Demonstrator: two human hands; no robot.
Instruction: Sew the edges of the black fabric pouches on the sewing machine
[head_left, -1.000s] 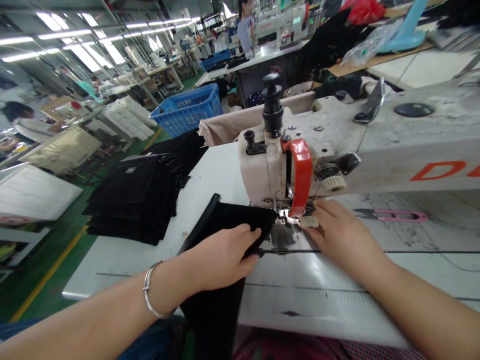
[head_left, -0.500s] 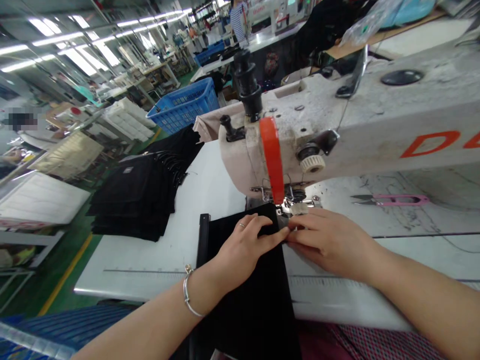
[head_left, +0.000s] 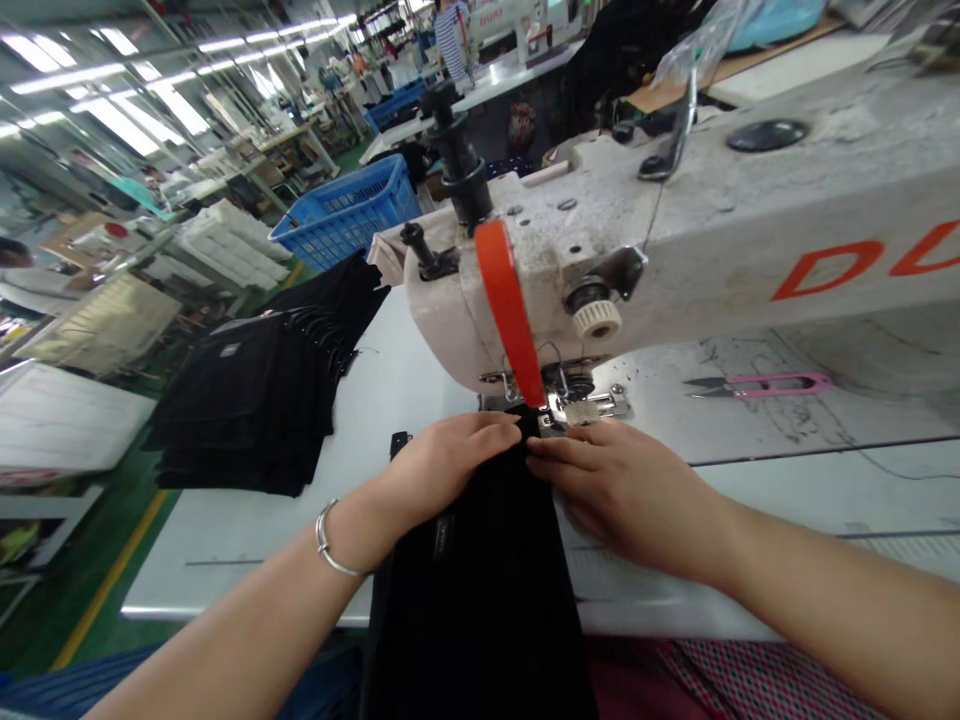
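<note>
A black fabric piece (head_left: 480, 580) lies on the white sewing table (head_left: 247, 530) and hangs over its near edge. Its far end sits under the presser foot (head_left: 581, 408) of a cream sewing machine (head_left: 675, 240) with an orange guard. My left hand (head_left: 439, 465), with a silver bracelet at the wrist, presses down on the fabric's far edge with the fingers together. My right hand (head_left: 619, 485) rests beside it just in front of the presser foot, its fingertips pinching the fabric edge. The two hands' fingertips nearly touch.
A stack of black fabric pieces (head_left: 247, 400) lies on the table's left part. Pink thread snips (head_left: 765, 383) lie on the machine bed at right. A blue basket (head_left: 349, 215) stands behind. Other workstations and people fill the background; a green floor lies to the left.
The fabric has been turned and pulled straight toward me, its end now under the presser foot. Both hands have come together at its far edge. The view has shifted closer to the machine.
</note>
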